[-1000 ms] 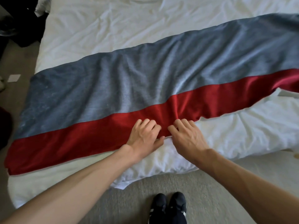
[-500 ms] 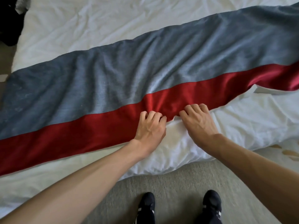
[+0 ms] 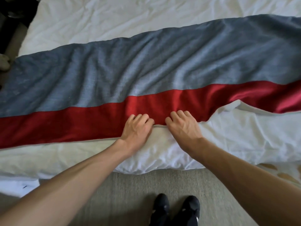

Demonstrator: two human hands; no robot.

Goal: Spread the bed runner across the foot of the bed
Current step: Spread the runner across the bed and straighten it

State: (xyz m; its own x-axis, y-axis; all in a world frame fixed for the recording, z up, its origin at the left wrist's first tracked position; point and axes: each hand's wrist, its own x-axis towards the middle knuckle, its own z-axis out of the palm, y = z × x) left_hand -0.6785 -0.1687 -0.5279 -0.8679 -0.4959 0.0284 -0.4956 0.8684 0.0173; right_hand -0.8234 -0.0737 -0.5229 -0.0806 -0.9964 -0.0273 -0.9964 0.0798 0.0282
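Note:
The bed runner [image 3: 146, 66], grey-blue with a red band [image 3: 73, 124] along its near side, lies wrinkled and slanted across the white duvet [image 3: 236, 141]. My left hand [image 3: 137, 128] and my right hand [image 3: 184, 126] sit side by side at the red band's near edge. Their fingers curl over the edge and grip it. To the right of my hands the near edge rises away from me, and a fold of duvet [image 3: 234, 106] laps against the red band there.
The duvet's near edge [image 3: 146, 168] hangs over beige carpet [image 3: 130, 193], where my two black shoes [image 3: 175, 209] stand. Dark objects [image 3: 9, 12] stand beside the bed's left side. The runner's left and right ends run out of view.
Both hands kept their grip on the red edge and stayed close together. The view swung left, then back right. My feet stepped apart, then together again.

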